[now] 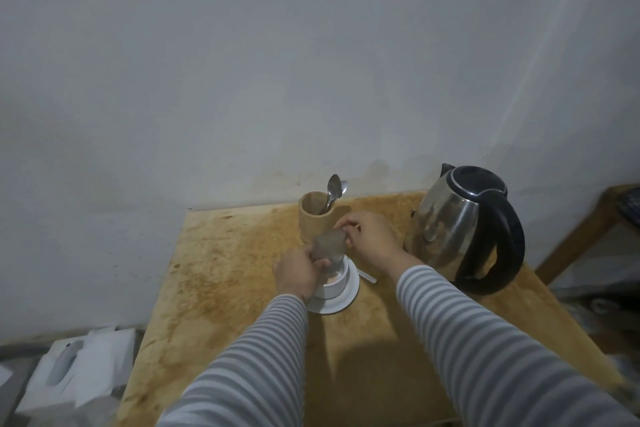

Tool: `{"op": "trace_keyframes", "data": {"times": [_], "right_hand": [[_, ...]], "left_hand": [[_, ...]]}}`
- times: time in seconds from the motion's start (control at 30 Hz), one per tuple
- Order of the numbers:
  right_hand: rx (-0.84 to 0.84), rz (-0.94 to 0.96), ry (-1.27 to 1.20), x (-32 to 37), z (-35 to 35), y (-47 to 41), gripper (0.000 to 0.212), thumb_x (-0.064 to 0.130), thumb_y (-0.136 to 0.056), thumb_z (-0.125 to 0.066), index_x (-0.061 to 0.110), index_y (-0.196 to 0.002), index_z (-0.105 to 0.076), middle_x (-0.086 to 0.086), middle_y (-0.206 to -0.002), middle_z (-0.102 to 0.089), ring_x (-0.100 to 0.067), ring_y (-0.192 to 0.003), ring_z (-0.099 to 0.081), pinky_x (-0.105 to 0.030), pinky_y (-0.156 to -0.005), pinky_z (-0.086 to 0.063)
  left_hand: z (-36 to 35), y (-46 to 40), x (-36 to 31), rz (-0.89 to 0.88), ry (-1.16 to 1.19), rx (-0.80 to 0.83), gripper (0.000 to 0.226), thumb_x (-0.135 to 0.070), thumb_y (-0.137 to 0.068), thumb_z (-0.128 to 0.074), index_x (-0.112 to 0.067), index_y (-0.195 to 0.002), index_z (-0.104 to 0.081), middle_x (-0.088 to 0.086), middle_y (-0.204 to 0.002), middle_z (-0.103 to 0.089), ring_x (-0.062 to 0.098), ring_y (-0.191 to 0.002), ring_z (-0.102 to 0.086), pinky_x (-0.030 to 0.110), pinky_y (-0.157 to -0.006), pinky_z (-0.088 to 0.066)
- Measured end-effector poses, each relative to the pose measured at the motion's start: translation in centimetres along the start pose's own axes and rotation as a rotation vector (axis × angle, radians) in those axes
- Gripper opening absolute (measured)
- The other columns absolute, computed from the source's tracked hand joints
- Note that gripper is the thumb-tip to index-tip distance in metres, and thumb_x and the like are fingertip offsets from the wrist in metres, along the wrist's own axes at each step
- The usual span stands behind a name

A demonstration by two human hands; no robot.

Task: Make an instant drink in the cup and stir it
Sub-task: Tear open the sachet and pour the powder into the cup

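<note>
A white cup [335, 284] stands on a white saucer [346, 298] in the middle of the stained wooden table [221, 288]. Pale pinkish powder shows inside the cup. A grey sachet [329, 246] is held over the cup, blurred, with its lower end pointing into it. My left hand [298, 270] grips the sachet's lower left side. My right hand [370, 236] pinches its upper right corner. Two metal spoons [334, 191] stand in a wooden holder [313, 218] just behind the hands.
A steel kettle [464, 229] with a black handle and lid stands at the right, close to my right hand. A small white strip [367, 277] lies right of the saucer. White foam packaging [76, 364] sits on the floor at the left. A wooden frame [588, 229] stands at the far right.
</note>
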State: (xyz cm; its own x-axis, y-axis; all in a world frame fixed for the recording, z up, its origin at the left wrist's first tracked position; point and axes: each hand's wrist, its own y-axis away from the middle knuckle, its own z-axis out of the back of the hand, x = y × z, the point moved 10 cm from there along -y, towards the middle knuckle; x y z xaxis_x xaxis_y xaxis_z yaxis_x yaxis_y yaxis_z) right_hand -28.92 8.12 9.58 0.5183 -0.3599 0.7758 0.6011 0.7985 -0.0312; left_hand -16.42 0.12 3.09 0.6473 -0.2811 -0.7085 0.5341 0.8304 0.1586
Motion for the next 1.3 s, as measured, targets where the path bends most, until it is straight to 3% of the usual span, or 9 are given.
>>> {"op": "trace_keyframes", "data": {"times": [0.23,0.37,0.53,0.77,0.9,1.03,1.13,1.23,1.3], "right_hand": [[-0.006,0.042,0.056,1.0,0.2,0.4,0.019,0.004,-0.091,-0.056,0.01,-0.091,-0.074,0.003,-0.078,-0.063,-0.012,-0.075,-0.058,-0.024,-0.073,-0.045],[0.011,0.055,0.113,1.4,0.1,0.4,0.019,0.005,-0.092,-0.056,0.011,-0.093,-0.075,0.002,-0.083,-0.065,-0.012,-0.08,-0.059,-0.023,-0.074,-0.044],[0.002,0.056,0.12,1.4,0.3,0.6,0.02,0.005,-0.092,-0.056,0.01,-0.093,-0.075,0.002,-0.081,-0.064,-0.012,-0.08,-0.058,-0.023,-0.074,-0.042],[0.006,0.05,0.152,1.6,0.3,0.5,0.02,0.005,-0.092,-0.055,0.011,-0.092,-0.074,0.003,-0.08,-0.062,-0.011,-0.076,-0.055,-0.02,-0.068,-0.038],[0.013,0.056,0.186,1.5,0.1,0.5,0.02,0.01,-0.093,-0.055,0.016,-0.092,-0.074,0.002,-0.09,-0.066,-0.011,-0.082,-0.055,-0.023,-0.074,-0.04],[-0.001,0.051,0.289,1.3,0.3,0.5,0.019,0.016,-0.093,-0.055,0.022,-0.092,-0.073,0.003,-0.101,-0.07,-0.013,-0.083,-0.058,-0.029,-0.073,-0.048],[0.001,0.058,0.304,1.2,0.4,0.5,0.019,0.017,-0.092,-0.055,0.023,-0.091,-0.073,0.004,-0.106,-0.07,-0.016,-0.093,-0.061,-0.036,-0.082,-0.052],[0.007,0.135,0.411,1.9,0.2,0.7,0.018,0.019,-0.091,-0.057,0.026,-0.092,-0.073,0.006,-0.106,-0.068,-0.016,-0.106,-0.053,-0.036,-0.09,-0.045],[0.012,0.235,0.567,2.9,-0.1,1.0,0.017,0.023,-0.091,-0.055,0.027,-0.094,-0.072,0.008,-0.106,-0.066,-0.017,-0.109,-0.046,-0.036,-0.093,-0.035]], "left_hand": [[0.5,0.0,-0.4,-0.037,-0.075,-0.041,0.023,-0.046,-0.073,-0.075,-0.029,-0.088,-0.075,-0.003,-0.088,-0.076,0.022,-0.09,-0.067,0.041,-0.089,-0.047],[0.4,-0.1,-0.2,-0.037,-0.07,-0.044,0.023,-0.039,-0.079,-0.073,-0.02,-0.092,-0.076,0.004,-0.091,-0.076,0.027,-0.089,-0.068,0.044,-0.088,-0.052],[0.9,-0.3,-0.7,-0.078,-0.261,-0.09,0.031,-0.048,-0.079,-0.07,-0.021,-0.093,-0.072,0.002,-0.096,-0.07,0.026,-0.096,-0.063,0.041,-0.09,-0.045],[0.8,-0.4,-0.9,-0.085,-0.265,-0.074,0.026,-0.044,-0.086,-0.063,-0.021,-0.095,-0.073,0.006,-0.103,-0.07,0.028,-0.105,-0.061,0.04,-0.092,-0.036],[1.0,-0.1,-1.3,-0.126,-0.274,-0.086,0.015,-0.045,-0.082,-0.067,-0.031,-0.082,-0.065,-0.002,-0.095,-0.07,0.023,-0.101,-0.059,0.038,-0.085,-0.035],[0.4,-0.2,-1.4,-0.138,-0.303,-0.068,0.023,-0.04,-0.089,-0.059,-0.024,-0.101,-0.07,0.003,-0.104,-0.07,0.024,-0.111,-0.055,0.04,-0.094,-0.034],[0.3,-0.3,-1.1,-0.136,-0.276,-0.066,0.017,-0.04,-0.085,-0.062,-0.029,-0.095,-0.072,-0.004,-0.103,-0.07,0.021,-0.11,-0.053,0.038,-0.092,-0.03],[0.6,-0.1,-1.3,-0.135,-0.245,-0.073,0.013,-0.041,-0.08,-0.069,-0.028,-0.084,-0.07,-0.006,-0.096,-0.07,0.019,-0.108,-0.052,0.036,-0.089,-0.028],[0.4,0.1,-1.5,-0.142,-0.284,-0.057,0.018,-0.043,-0.082,-0.067,-0.029,-0.093,-0.069,-0.001,-0.104,-0.069,0.02,-0.114,-0.051,0.037,-0.094,-0.029]]}}
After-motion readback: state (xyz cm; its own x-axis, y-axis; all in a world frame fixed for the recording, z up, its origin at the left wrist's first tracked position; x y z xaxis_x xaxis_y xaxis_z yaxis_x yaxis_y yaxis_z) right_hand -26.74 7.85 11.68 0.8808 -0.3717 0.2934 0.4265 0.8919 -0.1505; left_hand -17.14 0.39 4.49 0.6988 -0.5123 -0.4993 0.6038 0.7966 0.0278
